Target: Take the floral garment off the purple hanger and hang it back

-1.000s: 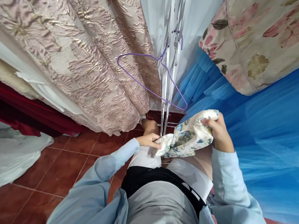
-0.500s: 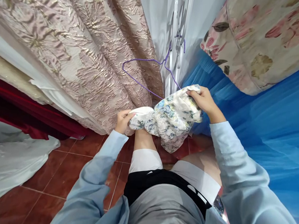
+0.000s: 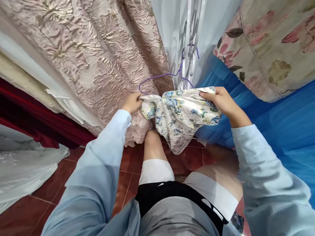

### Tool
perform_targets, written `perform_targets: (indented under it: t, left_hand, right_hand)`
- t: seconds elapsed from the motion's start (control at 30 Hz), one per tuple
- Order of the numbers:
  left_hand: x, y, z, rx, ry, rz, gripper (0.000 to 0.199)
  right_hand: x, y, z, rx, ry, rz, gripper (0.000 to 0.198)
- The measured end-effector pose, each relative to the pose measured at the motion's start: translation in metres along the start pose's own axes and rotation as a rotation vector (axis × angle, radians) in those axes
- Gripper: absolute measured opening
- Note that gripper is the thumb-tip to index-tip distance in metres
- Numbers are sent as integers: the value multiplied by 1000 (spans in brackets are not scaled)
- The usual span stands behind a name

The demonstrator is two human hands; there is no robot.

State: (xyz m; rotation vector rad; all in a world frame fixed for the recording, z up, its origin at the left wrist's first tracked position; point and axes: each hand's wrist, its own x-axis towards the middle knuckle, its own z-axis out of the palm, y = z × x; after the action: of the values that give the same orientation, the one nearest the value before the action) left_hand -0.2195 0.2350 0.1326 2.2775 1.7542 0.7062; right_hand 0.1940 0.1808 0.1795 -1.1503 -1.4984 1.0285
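Note:
A white garment with a blue and yellow floral print (image 3: pixel 185 116) hangs between my two hands, its lower end tapering down over my knees. My left hand (image 3: pixel 132 102) pinches its upper left corner. Gripping the upper right edge, my right hand (image 3: pixel 219 100) has the thumb on top and the fingers behind the cloth. A purple hanger (image 3: pixel 162 75) sits just above and behind the garment; its lower part is hidden by the cloth, so I cannot tell whether the two are joined.
White metal rails (image 3: pixel 189 35) with hooks stand ahead. A pink embossed curtain (image 3: pixel 97 58) hangs left, beside dark red fabric (image 3: pixel 28 107). Blue cloth (image 3: pixel 285 138) and a floral cloth (image 3: pixel 277 50) fill the right. Red tiles (image 3: pixel 134 162) cover the floor; a phone-like dark object (image 3: pixel 237 222) lies low right.
My left hand has risen, lifting the garment's left corner so the top edge is more level. The cloth is spread flatter, and my right hand has shifted slightly right.

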Motion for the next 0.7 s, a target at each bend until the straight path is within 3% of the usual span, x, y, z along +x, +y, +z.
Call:
perform_targets:
  t: [0.13,0.27,0.4,0.47,0.57,0.7]
  left_hand:
    - [48,5,-13,-87,203,67,8]
    - [68,29,-22,-156,289,210,4]
    - [55,66,-20,-263,304,328,22]
    - [44,77,-16,-286,335,328,33]
    - [32,81,-11,-277,317,273,29]
    - [24,85,-9,-231,333,218,33]
  right_hand:
    - [2,-3,-1,-17,9,10,20]
    - [-5,1,-5,19,11,-6,22]
    - [-8,18,-12,22,88,-27,24]
    - [-6,27,-13,-21,209,-72,21]
    - [-6,36,-11,-190,444,-126,17]
    - [-15,30,-11,-380,525,-139,43]
